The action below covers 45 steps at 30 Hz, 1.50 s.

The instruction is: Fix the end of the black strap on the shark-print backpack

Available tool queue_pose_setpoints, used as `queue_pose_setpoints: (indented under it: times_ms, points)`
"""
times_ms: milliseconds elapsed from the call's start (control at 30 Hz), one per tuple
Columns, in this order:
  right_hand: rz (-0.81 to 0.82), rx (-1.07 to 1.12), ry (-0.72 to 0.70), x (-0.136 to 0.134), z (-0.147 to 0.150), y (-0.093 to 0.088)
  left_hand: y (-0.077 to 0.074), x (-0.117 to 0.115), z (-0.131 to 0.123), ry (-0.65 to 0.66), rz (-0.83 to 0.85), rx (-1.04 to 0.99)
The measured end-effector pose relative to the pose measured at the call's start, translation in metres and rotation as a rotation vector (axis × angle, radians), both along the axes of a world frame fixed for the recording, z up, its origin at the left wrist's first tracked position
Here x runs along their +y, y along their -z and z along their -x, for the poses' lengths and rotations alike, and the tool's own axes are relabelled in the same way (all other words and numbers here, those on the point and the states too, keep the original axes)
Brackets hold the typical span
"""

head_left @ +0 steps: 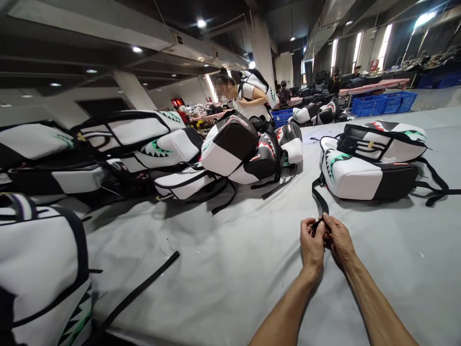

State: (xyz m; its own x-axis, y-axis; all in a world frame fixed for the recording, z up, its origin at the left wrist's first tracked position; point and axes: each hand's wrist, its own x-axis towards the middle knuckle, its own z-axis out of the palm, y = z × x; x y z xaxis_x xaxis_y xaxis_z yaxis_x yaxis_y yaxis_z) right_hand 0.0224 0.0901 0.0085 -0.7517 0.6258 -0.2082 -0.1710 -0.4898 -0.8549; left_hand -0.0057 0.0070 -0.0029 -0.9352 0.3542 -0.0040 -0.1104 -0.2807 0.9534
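Note:
Both my hands meet at the loose end of a black backpack strap [319,196], over the pale tabletop [230,259]. My left hand [311,245] pinches the strap between thumb and fingers. Right beside it, my right hand [338,236] grips the same strap, its thumb on top. The strap runs up to a white and black backpack [356,180] with a green shark-mouth pattern, lying on its side. On top of that one rests a second backpack [399,146] with striped handle loops. The strap's very end is mostly hidden by my fingers.
More backpacks [230,146] are heaped across the middle and left of the table. One backpack [43,259] stands close at the lower left, its strap [140,286] stretching over the tabletop. A person [252,96] stands across the table. Blue crates [369,105] sit farther back.

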Motion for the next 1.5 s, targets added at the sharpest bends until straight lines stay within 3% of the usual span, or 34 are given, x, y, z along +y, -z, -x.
queue_pose_setpoints:
  times_ms: [167, 400, 533, 667, 933, 1233, 1500]
  points:
    - [0.008, 0.017, 0.037, 0.000, -0.002, -0.002, 0.002, 0.003, 0.000, 0.068, 0.008, 0.000]
    - [0.020, 0.040, 0.016, 0.001, -0.001, -0.002, 0.003, 0.004, 0.003, 0.030, 0.005, -0.022]
    - [0.063, 0.077, 0.110, 0.006, 0.000, 0.001, -0.001, 0.001, -0.002, 0.059, -0.049, -0.024]
    - [0.094, 0.091, 0.159, 0.013, 0.000, 0.005, -0.004, -0.001, -0.005, 0.097, 0.007, 0.044]
    - [0.104, 0.071, 0.011, 0.007, -0.001, 0.000, 0.000, 0.002, 0.000, 0.052, -0.039, 0.001]
    - [0.150, 0.071, 0.113, 0.015, -0.001, 0.010, -0.001, 0.003, -0.006, 0.143, -0.030, 0.097]
    - [0.110, 0.035, 0.101, 0.012, 0.002, 0.014, -0.001, 0.002, -0.003, 0.135, -0.036, 0.017]
